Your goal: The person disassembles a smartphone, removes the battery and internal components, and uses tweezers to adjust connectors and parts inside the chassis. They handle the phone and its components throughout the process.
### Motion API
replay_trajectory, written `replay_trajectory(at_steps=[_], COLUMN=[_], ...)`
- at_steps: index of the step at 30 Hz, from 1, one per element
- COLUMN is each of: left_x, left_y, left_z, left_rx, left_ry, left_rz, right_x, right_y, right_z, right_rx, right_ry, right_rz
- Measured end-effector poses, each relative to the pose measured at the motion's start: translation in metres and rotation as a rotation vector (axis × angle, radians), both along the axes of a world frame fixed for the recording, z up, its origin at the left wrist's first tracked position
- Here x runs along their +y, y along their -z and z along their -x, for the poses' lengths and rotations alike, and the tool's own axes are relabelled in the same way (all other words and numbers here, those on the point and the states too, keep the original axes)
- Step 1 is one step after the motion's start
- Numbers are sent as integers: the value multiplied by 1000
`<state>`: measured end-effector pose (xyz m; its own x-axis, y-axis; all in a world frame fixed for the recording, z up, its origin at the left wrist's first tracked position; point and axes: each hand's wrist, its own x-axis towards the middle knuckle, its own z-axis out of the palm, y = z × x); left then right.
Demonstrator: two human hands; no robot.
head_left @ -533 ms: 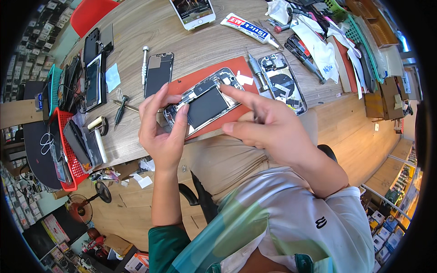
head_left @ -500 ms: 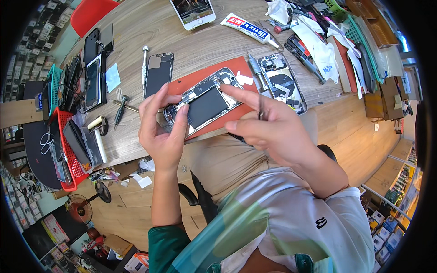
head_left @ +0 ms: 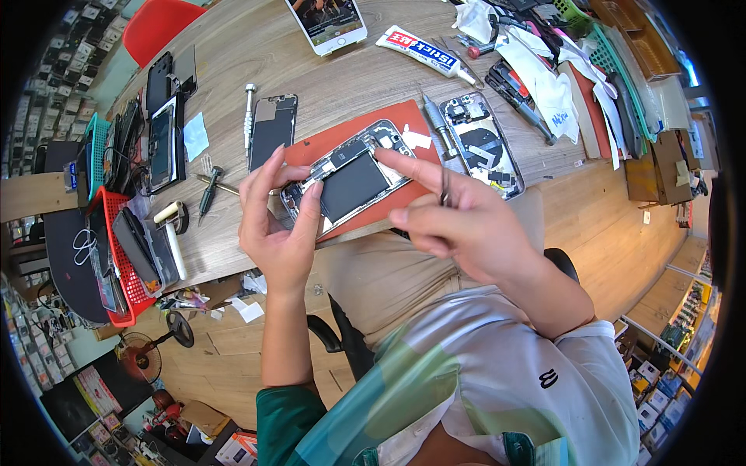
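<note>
An opened phone (head_left: pixel 353 186) with a black battery and exposed boards lies tilted over a reddish-brown mat (head_left: pixel 412 116). My left hand (head_left: pixel 280 210) grips its lower left end, thumb on the near edge and fingers around the far side. The index fingertip of my right hand (head_left: pixel 466 213) rests at the phone's inner parts near the upper right of the battery. The other fingers of that hand are curled, and a thin dark thing shows between them, too small to name. Small white pieces (head_left: pixel 417 138) lie on the mat.
A second opened phone (head_left: pixel 491 147) and a grey pen-like tool (head_left: pixel 440 124) lie right of the mat. Left are a dark screen panel (head_left: pixel 273 128), screwdrivers (head_left: pixel 208 194) and a red basket (head_left: pixel 116 256). A glue tube (head_left: pixel 427 54) and propped phone (head_left: pixel 330 23) are beyond.
The hands and the opened phone hold nearly the same pose. The whole view has shifted very slightly; the right index finger stays at the phone's inner parts.
</note>
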<state>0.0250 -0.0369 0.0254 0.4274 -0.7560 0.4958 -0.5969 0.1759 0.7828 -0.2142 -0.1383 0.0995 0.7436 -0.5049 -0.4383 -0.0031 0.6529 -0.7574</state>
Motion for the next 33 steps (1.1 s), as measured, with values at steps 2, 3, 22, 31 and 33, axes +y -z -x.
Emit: replay_trajectory(at_steps=[2,3,22,31,33], left_x=[0,-1,0,0,0], left_y=[0,0,0,-1,-1], left_z=[0,1,1,4,4], left_rx=[-18,19,19,85,90], left_ry=[-2,-13,-11,-37,-33], left_rz=[3,1,1,-11,-4], right_x=[4,5,-6,-5,-2], right_y=[0,-5,10,3,4], right_z=[-2,-3,10,9,5], right_rx=[91,144,-119,-105,-56], right_ry=[-60,-89,-26,-51,-76], right_rz=[184,245,-212,-191,-65])
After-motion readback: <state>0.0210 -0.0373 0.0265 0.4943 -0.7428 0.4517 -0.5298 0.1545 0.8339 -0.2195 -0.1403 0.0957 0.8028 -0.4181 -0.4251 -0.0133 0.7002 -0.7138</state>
